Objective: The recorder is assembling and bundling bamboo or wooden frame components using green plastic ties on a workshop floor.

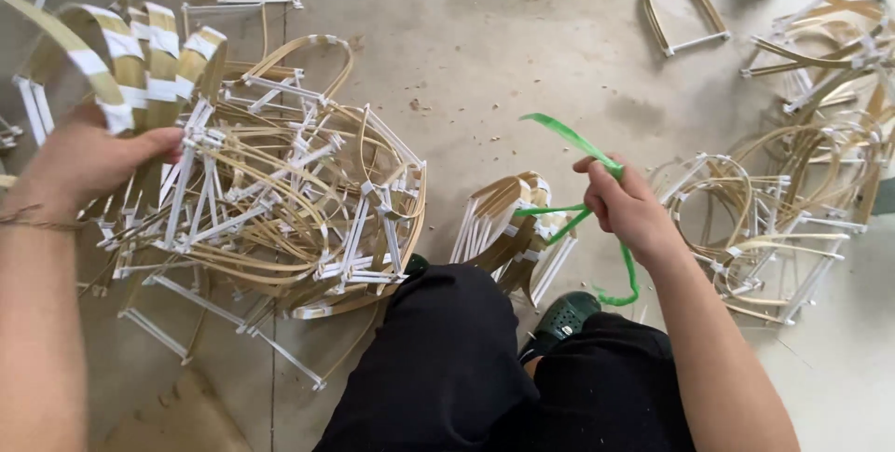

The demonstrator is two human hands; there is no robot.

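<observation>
Left hand (89, 158) at frame left, fingers curled around a stack of taped bamboo arches (140, 51). Right hand (626, 205) pinches green strap (569, 140) at centre right. Tangled frame heap (289, 200) lies between; bundle (508, 224) beside knee.

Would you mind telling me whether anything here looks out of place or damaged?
Nothing looks damaged. One bent bamboo frame lies alone on the floor, apart from the heaps, among scattered shavings.

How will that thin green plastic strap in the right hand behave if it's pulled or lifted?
The thin green plastic strap probably handles floppy: it curls and loops loosely around the right hand. It looks light, since its free end stands up in the air unsupported. Its glossy surface suggests it may slip through the fingers.
</observation>
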